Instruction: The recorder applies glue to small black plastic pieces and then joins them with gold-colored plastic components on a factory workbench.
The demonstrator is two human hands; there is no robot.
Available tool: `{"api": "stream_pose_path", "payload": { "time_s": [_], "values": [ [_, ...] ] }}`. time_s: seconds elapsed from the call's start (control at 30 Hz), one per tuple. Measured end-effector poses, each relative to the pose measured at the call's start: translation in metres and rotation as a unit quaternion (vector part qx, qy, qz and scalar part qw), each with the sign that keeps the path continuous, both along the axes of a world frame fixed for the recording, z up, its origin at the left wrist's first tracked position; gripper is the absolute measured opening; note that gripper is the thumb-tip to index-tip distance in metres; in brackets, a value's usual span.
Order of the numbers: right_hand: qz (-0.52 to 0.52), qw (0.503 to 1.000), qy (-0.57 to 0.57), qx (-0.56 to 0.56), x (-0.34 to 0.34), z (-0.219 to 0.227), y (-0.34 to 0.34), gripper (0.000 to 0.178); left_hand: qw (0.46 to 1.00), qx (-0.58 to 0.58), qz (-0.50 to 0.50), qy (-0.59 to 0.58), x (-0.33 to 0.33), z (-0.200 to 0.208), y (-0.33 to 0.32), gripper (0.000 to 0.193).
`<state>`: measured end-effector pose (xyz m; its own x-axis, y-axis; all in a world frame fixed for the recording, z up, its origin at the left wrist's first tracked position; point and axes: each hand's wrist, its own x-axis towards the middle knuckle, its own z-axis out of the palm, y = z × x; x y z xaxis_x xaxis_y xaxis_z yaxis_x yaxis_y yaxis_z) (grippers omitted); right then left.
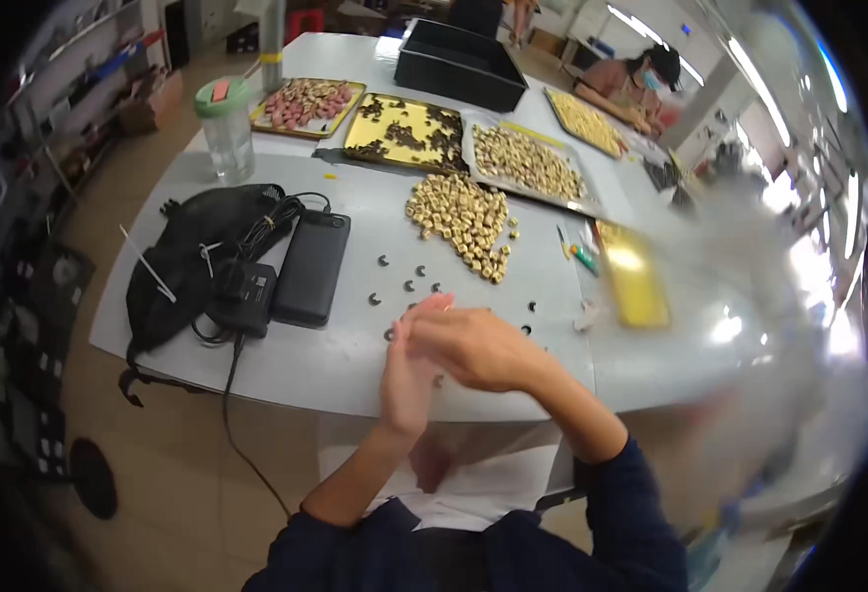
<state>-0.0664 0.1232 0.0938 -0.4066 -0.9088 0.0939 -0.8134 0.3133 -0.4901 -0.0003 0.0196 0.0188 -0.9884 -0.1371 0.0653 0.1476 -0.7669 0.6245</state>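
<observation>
My left hand (pixel 406 380) is raised above the near part of the grey table (pixel 562 370), fingertips pointing away from me. Across it from the right reaches my right hand (pixel 478 347), its fingers bent against the left palm and fingers. The hands touch and look closed on each other; whatever is between them is hidden. Small dark C-shaped pieces (pixel 375 299) lie scattered on the tabletop just beyond and around the hands. Farther off is a loose heap of small gold-coloured cube-like pieces (pixel 462 219).
Trays of small pieces line the far side, including a yellow one (pixel 404 118), with a black bin (pixel 459 64) behind. At left are a lidded cup (pixel 225 138), a black bag (pixel 182 266) and a power bank (pixel 313 268) with cables. A masked person (pixel 626 94) sits far right.
</observation>
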Motion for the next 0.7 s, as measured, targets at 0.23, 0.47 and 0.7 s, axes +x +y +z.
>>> {"api": "stream_pose_path", "payload": {
  "time_s": [0.23,0.47,0.7],
  "values": [
    [-0.282,0.941,0.178,-0.056,-0.062,-0.027,0.095,0.007,0.96,-0.241,0.139,0.035,-0.008,0.005,-0.015,0.044],
    [-0.329,0.919,0.212,0.039,-0.078,-0.078,0.121,0.013,0.88,-0.447,0.157,0.018,0.005,-0.001,-0.049,0.026],
    [-0.311,0.92,0.235,0.038,-0.075,-0.074,0.129,0.021,0.823,-0.557,0.096,0.059,-0.006,0.008,-0.054,0.024]
  ]
}}
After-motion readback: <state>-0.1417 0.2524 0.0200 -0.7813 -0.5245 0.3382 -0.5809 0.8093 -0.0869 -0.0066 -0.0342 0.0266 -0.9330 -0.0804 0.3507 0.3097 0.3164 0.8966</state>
